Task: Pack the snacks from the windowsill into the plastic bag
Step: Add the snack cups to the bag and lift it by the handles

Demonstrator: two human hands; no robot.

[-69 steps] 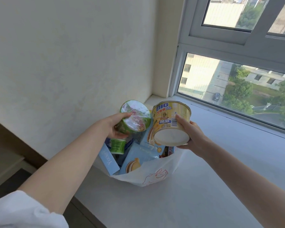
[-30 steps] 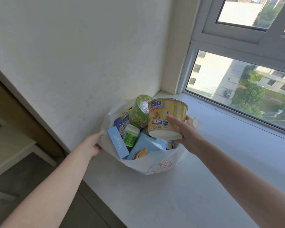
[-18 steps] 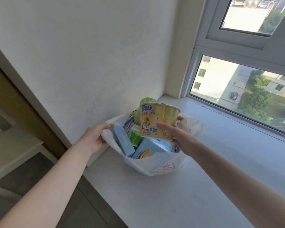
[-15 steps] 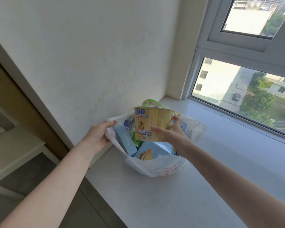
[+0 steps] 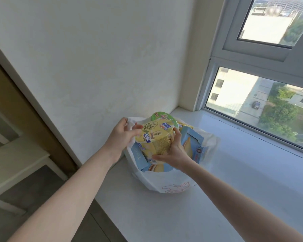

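While the left hand is pinching the thin plastic bag, right hand fingers are squeezing the round yellow noodle bowl.

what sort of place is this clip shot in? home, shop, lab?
Probably an upper-floor flat or dorm room: a white-framed window looks down on buildings, trees and a car, a pale smooth windowsill runs beneath it, and a white plastic bag of packaged snacks sits on it.

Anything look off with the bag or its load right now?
Yes: the plastic bag is overfull. The yellow noodle bowl in the right hand sits tilted atop the boxes, above the rim; a blue box leans outward beside it.
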